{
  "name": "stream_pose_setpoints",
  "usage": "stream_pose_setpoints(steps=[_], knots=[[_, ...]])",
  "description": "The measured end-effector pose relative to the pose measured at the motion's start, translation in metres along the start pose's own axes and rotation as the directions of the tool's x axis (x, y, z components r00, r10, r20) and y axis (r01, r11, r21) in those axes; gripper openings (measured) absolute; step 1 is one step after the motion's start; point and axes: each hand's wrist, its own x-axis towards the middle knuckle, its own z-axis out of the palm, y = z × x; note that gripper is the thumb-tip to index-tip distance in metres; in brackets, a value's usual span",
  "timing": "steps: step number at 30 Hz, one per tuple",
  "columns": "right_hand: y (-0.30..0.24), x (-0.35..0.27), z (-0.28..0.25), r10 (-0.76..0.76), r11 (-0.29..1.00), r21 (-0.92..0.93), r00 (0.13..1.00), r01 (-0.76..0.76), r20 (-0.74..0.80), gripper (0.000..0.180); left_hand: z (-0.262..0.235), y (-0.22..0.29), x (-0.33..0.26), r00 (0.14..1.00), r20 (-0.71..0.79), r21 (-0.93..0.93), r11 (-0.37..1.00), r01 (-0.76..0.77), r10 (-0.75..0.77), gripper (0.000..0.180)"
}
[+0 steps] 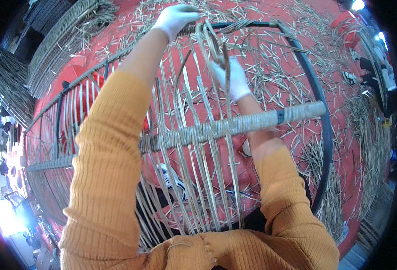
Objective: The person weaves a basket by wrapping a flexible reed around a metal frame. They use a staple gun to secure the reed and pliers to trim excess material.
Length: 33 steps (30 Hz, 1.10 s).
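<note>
A large dark frame lies across my lap, with pale wicker strands running over its wrapped middle bar. My left hand, in a white glove, is at the far rail, its fingers bent together and pointing right. Whatever they pinch is hidden. Under the middle bar reaches my right arm, and my right hand, also gloved in white, is closed on a looped bundle of wicker strands just inside the far rail. Some strands cross in front of its fingers.
Loose wicker scraps litter the red floor covering. Bundled wicker and stacked woven panels stand at the far left. More long strands lie on the right, where a seated person's shoe shows.
</note>
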Motion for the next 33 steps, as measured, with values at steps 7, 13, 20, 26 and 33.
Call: stream_pose_setpoints(steps=[7, 13, 20, 26, 33], knots=[[-0.022, -0.119, -0.068, -0.031, 0.979, -0.198, 0.996, 0.048, 0.09, 0.046, 0.029, 0.126, -0.169, 0.886, -0.285, 0.289, 0.914, -0.284, 0.365, 0.018], [-0.009, -0.281, -0.088, 0.028, 0.993, -0.113, 0.999, -0.023, 0.043, 0.035, 0.141, 0.171, -0.28, 0.563, 0.63, 0.433, 0.359, -0.826, 0.535, 0.019], [-0.036, -0.475, -0.164, -0.074, 0.96, -0.279, 0.93, -0.032, -0.36, 0.014, 0.23, 0.187, -0.347, 0.229, 0.963, 0.269, 0.551, -0.79, -0.141, 0.017], [-0.028, -0.553, -0.142, 0.697, 0.611, 0.635, 0.701, -0.473, -0.148, 0.038, 0.282, 0.185, -0.41, -0.035, 0.983, 0.082, 0.599, -0.796, -0.181, 0.021], [0.018, -0.546, -0.13, 0.637, 0.682, 0.373, 0.762, -0.629, 0.12, 0.02, 0.245, 0.221, -0.381, 0.062, 0.958, 0.242, 0.677, -0.695, -0.28, 0.028]])
